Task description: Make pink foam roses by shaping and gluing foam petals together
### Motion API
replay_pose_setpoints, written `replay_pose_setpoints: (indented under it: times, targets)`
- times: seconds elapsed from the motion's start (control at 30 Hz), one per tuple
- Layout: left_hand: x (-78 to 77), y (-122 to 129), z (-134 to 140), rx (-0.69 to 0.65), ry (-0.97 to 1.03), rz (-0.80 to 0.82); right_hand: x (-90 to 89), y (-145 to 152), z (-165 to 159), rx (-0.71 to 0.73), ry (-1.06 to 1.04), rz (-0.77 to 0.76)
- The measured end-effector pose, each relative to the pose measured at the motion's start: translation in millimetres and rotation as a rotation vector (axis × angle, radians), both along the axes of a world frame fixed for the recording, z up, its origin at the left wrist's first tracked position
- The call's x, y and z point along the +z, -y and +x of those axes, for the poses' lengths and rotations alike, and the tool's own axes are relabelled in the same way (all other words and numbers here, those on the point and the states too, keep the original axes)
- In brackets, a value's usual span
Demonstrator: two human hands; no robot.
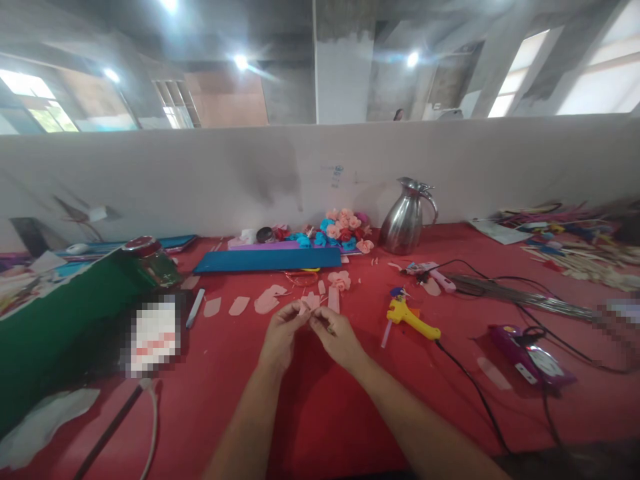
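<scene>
Pink paper piece (311, 301) | held over red table (210, 407) | pinched between fingertips of left hand (280, 337) and right hand (341, 339) | judged light, soft, easily creased; best gripped by edges

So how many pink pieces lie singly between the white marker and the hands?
2: one piece just right of the white marker, another piece right of that. The pink clump by the left hand may hide more.
</scene>
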State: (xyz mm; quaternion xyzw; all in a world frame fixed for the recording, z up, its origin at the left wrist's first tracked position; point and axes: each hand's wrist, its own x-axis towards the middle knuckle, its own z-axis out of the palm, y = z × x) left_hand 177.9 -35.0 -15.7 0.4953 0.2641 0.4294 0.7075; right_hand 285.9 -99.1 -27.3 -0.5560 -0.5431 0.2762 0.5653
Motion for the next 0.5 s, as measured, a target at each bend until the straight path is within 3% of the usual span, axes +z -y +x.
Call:
replay_pose_setpoints:
  times: [0.2,0.33,0.5]
  targets:
    - [-5.3,-1.0,-0.1,-0.063,-0.038,-0.034,-3.5,-4.7,1.5,0.106,-0.232,0.032]
    - [-5.3,-0.3,-0.6,-0.086,-0.043,0.000,-5.4,-7.2,1.3,0.131,-0.269,0.008]
    - [-6.4,-2.4,0.4,0.062,-0.082,0.080,-3.5,-6.0,3.7,0.018,-0.250,0.006]
